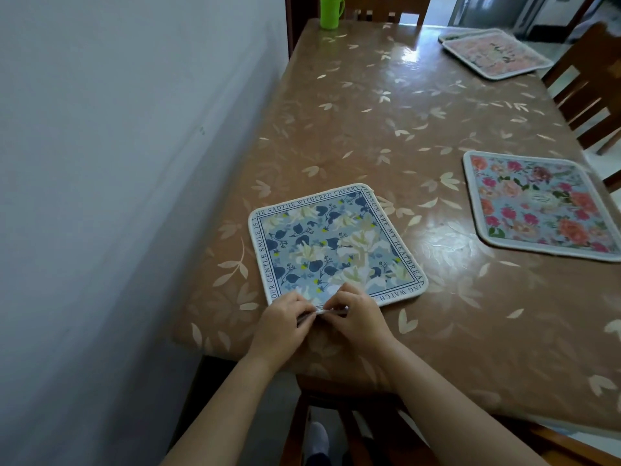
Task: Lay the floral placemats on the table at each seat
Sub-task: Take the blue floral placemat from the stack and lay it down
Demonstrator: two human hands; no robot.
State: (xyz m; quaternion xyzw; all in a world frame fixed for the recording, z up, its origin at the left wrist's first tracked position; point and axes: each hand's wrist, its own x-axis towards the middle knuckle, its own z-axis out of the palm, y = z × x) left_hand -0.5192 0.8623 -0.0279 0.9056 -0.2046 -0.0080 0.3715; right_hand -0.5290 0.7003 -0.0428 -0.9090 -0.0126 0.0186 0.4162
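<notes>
Left hand & right hand, fingers curled close, pinch mid near edge of the blue floral placemat, which lies by the worktop near-left corner. Prob best: tug it square w/ worktop's near edge, let go, smooth flat

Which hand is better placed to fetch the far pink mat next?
Right, likely. Both hands pinch the near edge of the blue placemat, but the far pink mat lies along the right side of the table, beyond the right hand; the left hand would have to cross over.
</notes>
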